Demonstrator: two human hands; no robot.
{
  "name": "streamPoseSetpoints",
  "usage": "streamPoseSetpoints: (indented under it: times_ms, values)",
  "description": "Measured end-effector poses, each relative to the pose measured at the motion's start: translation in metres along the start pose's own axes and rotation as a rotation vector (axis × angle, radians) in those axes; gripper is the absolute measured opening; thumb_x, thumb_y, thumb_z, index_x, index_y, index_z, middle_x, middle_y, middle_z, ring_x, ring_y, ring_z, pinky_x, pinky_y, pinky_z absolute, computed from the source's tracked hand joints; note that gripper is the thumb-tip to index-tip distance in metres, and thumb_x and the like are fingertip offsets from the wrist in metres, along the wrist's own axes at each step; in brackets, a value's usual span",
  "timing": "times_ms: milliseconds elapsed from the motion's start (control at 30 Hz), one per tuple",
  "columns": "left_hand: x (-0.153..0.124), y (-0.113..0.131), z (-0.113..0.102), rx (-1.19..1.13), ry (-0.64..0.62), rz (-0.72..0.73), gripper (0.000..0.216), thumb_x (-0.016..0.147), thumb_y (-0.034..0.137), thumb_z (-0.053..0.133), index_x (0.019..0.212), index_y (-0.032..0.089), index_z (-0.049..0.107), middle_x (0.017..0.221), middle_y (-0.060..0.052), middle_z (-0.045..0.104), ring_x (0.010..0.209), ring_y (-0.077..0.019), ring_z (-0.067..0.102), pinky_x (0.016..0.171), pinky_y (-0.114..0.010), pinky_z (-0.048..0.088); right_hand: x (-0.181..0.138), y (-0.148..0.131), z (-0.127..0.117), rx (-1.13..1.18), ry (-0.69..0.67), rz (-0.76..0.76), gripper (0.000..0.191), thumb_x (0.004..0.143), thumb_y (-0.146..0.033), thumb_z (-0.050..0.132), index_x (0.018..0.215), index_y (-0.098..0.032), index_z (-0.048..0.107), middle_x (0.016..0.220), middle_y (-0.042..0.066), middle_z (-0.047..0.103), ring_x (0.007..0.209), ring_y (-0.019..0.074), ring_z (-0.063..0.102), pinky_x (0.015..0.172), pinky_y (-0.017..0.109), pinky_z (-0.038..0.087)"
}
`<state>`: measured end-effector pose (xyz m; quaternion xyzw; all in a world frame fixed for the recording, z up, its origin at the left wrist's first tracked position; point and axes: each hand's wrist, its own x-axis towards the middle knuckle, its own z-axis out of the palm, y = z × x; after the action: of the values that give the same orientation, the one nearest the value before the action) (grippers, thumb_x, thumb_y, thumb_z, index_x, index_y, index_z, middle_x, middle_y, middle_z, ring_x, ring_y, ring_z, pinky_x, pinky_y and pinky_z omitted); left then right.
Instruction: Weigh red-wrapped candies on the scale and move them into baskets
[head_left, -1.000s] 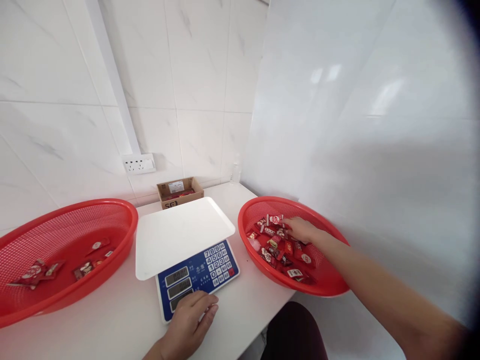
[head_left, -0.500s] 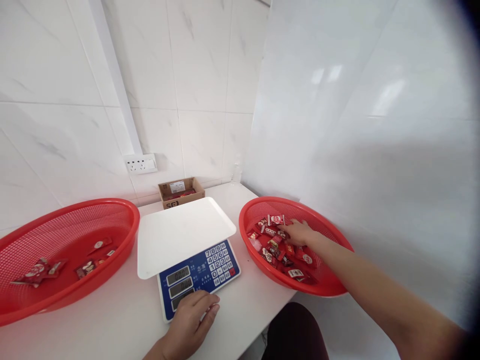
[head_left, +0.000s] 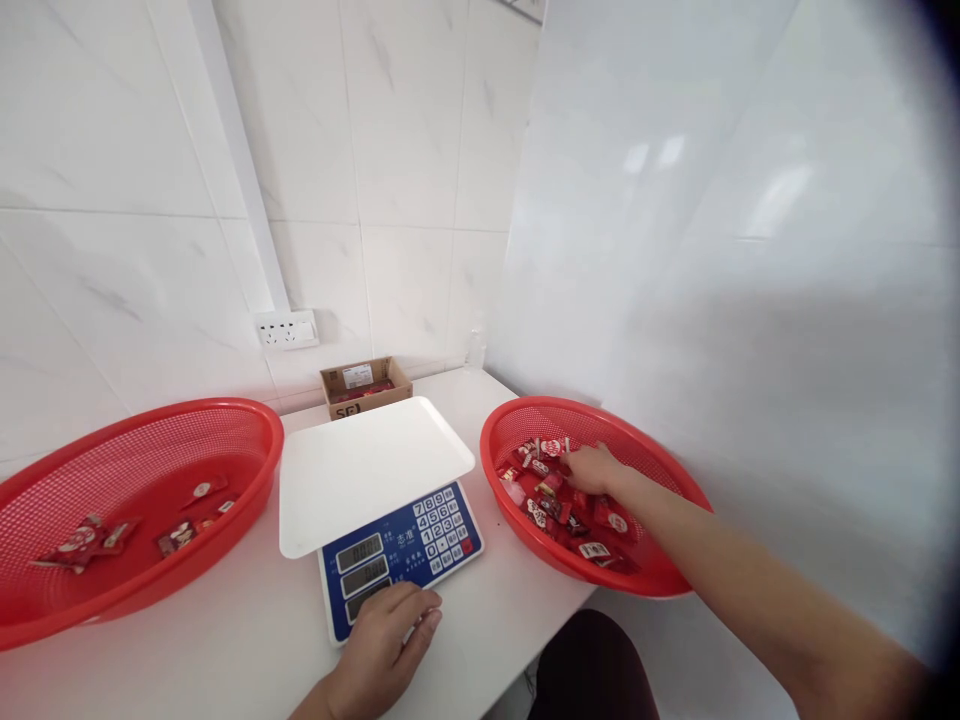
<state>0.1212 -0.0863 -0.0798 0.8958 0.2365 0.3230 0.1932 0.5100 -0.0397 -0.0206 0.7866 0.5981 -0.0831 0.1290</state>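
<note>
My right hand [head_left: 594, 468] reaches into the red mesh basket [head_left: 663, 476] on the right. Its fingers are curled together on one of the several red and white candy packets [head_left: 545, 497] heaped there. My left hand [head_left: 384, 640] lies flat, fingers out, on the front edge of the blue electronic scale [head_left: 439, 528], just below its displays. The scale's white weighing tray [head_left: 367, 468] has nothing on it. A second, larger red basket [head_left: 154, 412] on the left holds a few packets [head_left: 180, 536].
A small open cardboard box [head_left: 365, 386] stands behind the scale against the tiled wall, under a white socket strip [head_left: 286, 328]. A white panel wall runs close along the right basket. The white table's near edge ends just past my left hand.
My right hand has drawn slightly toward me and to the left over the packets, its fingers closing among them. My left hand has stayed on the scale.
</note>
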Motion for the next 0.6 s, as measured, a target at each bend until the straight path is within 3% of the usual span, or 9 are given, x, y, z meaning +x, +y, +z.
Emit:
streamPoseSetpoints:
  times_ms: [167,300,433,533,600]
  values:
    - [0.000,0.000,0.001,-0.007,0.004,0.000,0.015,0.088,0.021,0.043,0.094,0.021,0.057,0.081,-0.003,0.064,0.072,-0.0134,0.061,0.065,-0.022,0.049,0.006,0.005,-0.012,0.164,0.112,0.032,0.026,0.087,-0.032,0.049,0.107,-0.017,0.055,0.105,0.005,0.060,0.090,0.0161,0.059,0.079,0.037,0.048]
    - [0.000,0.000,0.000,-0.009,0.012,-0.010,0.015,0.088,0.021,0.043,0.094,0.021,0.057,0.081,-0.003,0.064,0.071,-0.0135,0.061,0.064,-0.022,0.049,0.007,0.002,-0.022,0.323,0.155,-0.040,0.022,0.084,-0.013,0.042,0.097,-0.017,0.059,0.097,0.004,0.064,0.087,0.0146,0.059,0.076,0.025,0.045]
    - [0.001,0.000,0.000,-0.016,0.004,-0.022,0.015,0.088,0.021,0.044,0.093,0.020,0.058,0.080,-0.003,0.064,0.071,-0.0135,0.061,0.065,-0.022,0.049,0.005,-0.007,-0.020,0.408,0.053,-0.151,0.025,0.074,-0.007,0.044,0.085,-0.018,0.063,0.090,0.001,0.067,0.082,0.0140,0.060,0.069,0.021,0.044]
    - [0.001,0.000,0.001,-0.023,-0.003,-0.028,0.015,0.088,0.021,0.044,0.094,0.021,0.058,0.082,-0.003,0.064,0.072,-0.0134,0.062,0.066,-0.022,0.049,0.002,-0.012,-0.016,0.409,-0.087,-0.206,0.012,0.069,-0.016,0.055,0.072,-0.018,0.066,0.071,0.001,0.066,0.066,0.0162,0.061,0.059,0.024,0.044]
    - [0.001,0.000,0.001,-0.024,-0.003,-0.026,0.015,0.088,0.021,0.044,0.094,0.021,0.058,0.082,-0.003,0.064,0.072,-0.0134,0.062,0.066,-0.022,0.049,0.001,-0.012,-0.013,0.404,-0.141,-0.230,0.015,0.067,-0.027,0.061,0.077,-0.018,0.068,0.074,0.003,0.067,0.068,0.0187,0.061,0.061,0.027,0.045]
